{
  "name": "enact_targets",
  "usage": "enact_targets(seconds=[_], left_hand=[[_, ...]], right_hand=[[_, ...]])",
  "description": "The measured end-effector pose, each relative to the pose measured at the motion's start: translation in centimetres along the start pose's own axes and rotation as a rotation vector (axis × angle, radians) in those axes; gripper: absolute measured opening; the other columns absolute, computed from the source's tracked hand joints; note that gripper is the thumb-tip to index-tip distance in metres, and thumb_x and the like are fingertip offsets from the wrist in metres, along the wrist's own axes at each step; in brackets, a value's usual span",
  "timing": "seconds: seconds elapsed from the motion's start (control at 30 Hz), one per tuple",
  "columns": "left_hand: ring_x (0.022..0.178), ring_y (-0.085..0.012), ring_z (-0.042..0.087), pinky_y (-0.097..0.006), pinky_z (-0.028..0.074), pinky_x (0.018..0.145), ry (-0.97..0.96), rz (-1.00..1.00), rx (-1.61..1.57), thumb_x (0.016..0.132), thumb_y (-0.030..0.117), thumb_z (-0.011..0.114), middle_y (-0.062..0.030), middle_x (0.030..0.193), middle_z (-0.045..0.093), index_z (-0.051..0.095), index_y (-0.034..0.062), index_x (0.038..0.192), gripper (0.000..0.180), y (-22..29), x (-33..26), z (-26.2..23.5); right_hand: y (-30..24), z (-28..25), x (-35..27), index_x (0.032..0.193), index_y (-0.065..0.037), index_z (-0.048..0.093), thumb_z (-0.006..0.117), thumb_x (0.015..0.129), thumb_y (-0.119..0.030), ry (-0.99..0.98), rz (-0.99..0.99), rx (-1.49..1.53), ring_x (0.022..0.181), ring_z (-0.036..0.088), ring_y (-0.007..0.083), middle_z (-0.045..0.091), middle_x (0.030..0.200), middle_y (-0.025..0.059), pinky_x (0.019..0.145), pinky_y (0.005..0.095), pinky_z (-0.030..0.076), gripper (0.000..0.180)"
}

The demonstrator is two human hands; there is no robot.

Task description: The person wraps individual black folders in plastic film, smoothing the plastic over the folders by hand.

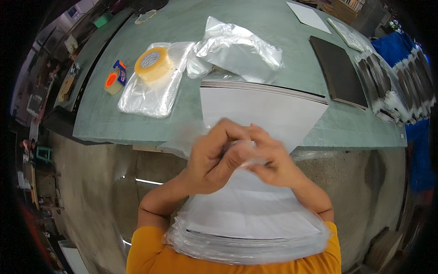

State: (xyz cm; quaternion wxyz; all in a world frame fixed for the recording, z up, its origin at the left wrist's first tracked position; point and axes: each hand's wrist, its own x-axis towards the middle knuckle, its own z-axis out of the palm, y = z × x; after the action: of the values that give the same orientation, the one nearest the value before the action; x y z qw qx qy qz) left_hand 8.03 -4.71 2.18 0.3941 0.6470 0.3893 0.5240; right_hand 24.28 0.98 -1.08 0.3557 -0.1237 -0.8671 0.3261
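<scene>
My left hand (213, 157) and my right hand (275, 159) meet in front of me, fingers curled and pinched together. Clear plastic film (252, 162) is caught between them; exactly how the fingers grip it is partly hidden. Beyond the hands, a stack of white boards (264, 106) with dark-edged layers rests on the table and juts over its near edge. Close to my body, layered clear plastic (248, 250) lies bunched around a white sheet-like surface (242, 208). Whether this surface joins the stack is hidden by my hands.
On the green table (114, 125), a large roll of clear tape (157, 64) sits on a pile of plastic bags (153, 100). A small tape dispenser (115, 80) stands left. Crumpled film (239, 50) lies behind the stack. At right are a black board (338, 71) and wrapped panels (378, 82).
</scene>
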Motion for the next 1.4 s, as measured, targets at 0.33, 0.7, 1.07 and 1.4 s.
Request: enact_targets(seconds=[0.33, 0.7, 1.07, 1.4], left_hand=[[0.057, -0.006, 0.042, -0.02, 0.036, 0.051, 0.058, -0.338, -0.457, 0.086, 0.023, 0.049, 0.001, 0.068, 0.05, 0.051, 0.0019, 0.085, 0.021, -2.1, 2.5, 0.5], [0.064, -0.0223, 0.055, -0.034, 0.044, 0.055, -0.583, -0.448, -0.529, 0.083, 0.014, 0.049, -0.0072, 0.065, 0.053, 0.048, -0.0007, 0.091, 0.017, -0.1, 0.4, -2.9], [0.057, -0.0304, 0.054, -0.037, 0.043, 0.049, -0.701, 0.198, 1.087, 0.063, 0.012, 0.054, -0.0109, 0.062, 0.053, 0.051, 0.0048, 0.068, 0.009, -2.5, 0.0, -3.7], [0.052, -0.0267, 0.056, -0.037, 0.043, 0.05, -0.973, -0.022, 1.219, 0.062, 0.007, 0.054, -0.0131, 0.055, 0.054, 0.05, 0.0017, 0.069, 0.01, -1.3, -1.1, -2.9]], right_hand=[[-0.3, -1.2, -1.9, 0.082, -0.002, 0.058, 0.062, 0.078, -0.024, -0.146, 0.552, 0.848, 0.069, 0.051, 0.0084, 0.057, 0.071, 0.0019, 0.062, 0.0234, 0.041, 0.023], [2.0, -2.9, -6.9, 0.082, 0.002, 0.053, 0.051, 0.082, -0.034, -0.622, 0.301, 0.115, 0.077, 0.053, 0.0237, 0.054, 0.082, 0.0139, 0.077, 0.0355, 0.038, 0.036], [-2.6, -6.4, -5.1, 0.087, 0.001, 0.054, 0.057, 0.075, -0.022, -1.138, 0.585, 0.085, 0.076, 0.056, 0.0326, 0.056, 0.078, 0.02, 0.073, 0.045, 0.039, 0.027], [0.3, -4.8, -5.7, 0.107, -0.002, 0.053, 0.052, 0.068, -0.013, -0.537, 0.543, -1.059, 0.108, 0.045, 0.0295, 0.051, 0.11, 0.0162, 0.1, 0.0497, 0.02, 0.04]])
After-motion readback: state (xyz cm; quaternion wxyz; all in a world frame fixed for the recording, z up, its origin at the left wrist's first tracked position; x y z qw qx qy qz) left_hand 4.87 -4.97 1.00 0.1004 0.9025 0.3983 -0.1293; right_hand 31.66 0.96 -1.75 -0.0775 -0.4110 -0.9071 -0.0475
